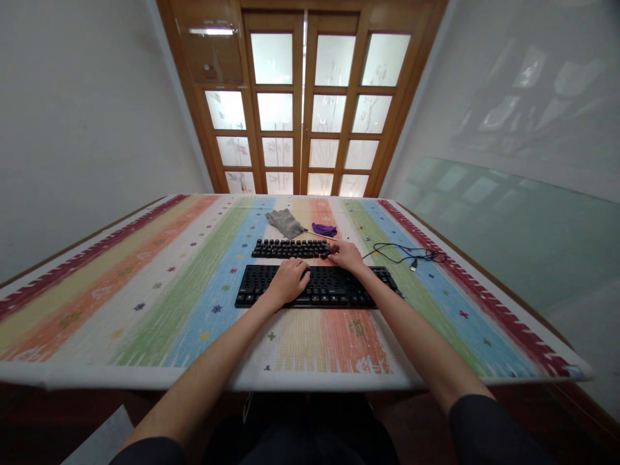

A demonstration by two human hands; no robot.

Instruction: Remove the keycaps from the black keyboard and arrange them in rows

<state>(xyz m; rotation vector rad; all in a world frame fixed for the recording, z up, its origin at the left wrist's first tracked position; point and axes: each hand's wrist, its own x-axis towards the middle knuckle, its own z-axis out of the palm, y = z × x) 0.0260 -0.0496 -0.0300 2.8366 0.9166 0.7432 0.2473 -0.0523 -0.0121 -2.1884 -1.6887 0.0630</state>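
A black computer keyboard lies in front of me, its bottom row of keycaps in place and much of its upper area showing bare key stems. Spread over its middle, my left hand rests with the fingers on the board and seems to hold nothing. Behind the keyboard, loose black keycaps stand in several tidy rows. My right hand is at the right end of those rows, thumb and fingertips pinched on what looks like a black keycap. The fingers partly hide it.
A grey cloth and a purple cloth lie behind the keycaps, with a thin rod beside them. To the right is a coiled black USB cable. A striped tablecloth covers the table; wooden glazed doors stand beyond.
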